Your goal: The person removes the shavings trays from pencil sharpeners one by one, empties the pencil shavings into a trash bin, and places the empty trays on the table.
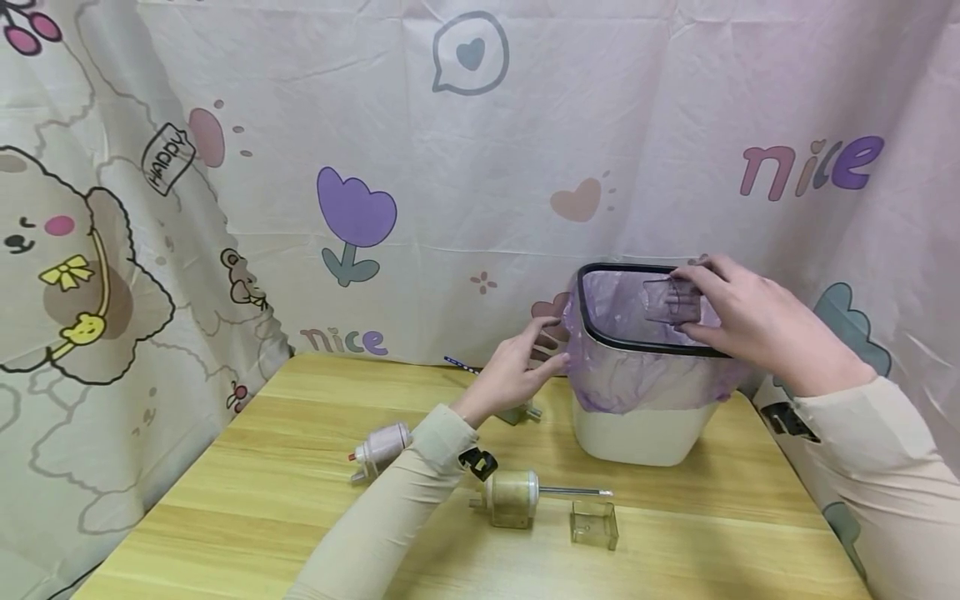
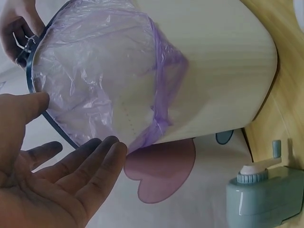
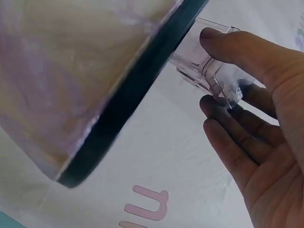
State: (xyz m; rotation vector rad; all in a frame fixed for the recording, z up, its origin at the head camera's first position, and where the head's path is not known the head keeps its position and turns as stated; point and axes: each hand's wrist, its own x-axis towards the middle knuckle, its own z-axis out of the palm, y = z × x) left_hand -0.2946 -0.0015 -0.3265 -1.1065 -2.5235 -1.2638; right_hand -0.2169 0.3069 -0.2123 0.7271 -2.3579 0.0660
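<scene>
Cartoon-printed white curtains (image 1: 480, 150) hang behind a wood-grain table (image 1: 225, 500), where a cream bin (image 1: 637, 437) stands with a purple liner (image 1: 615, 387) folded over its black rim. Thumb and fingers of the right hand (image 1: 738, 312) pinch a clear, purplish plastic box (image 1: 662, 300) at the bin's mouth. Beside the liner, the left hand (image 1: 510, 371) holds its fingers spread wide and empty; contact is hard to tell. Nearer lie a yellowish sharpener (image 1: 512, 500) with a dark pencil (image 1: 570, 491) in it, a small clear container (image 1: 592, 537), a pinkish sharpener (image 1: 385, 446) and, farther back, a blue-green one (image 2: 261, 199).
</scene>
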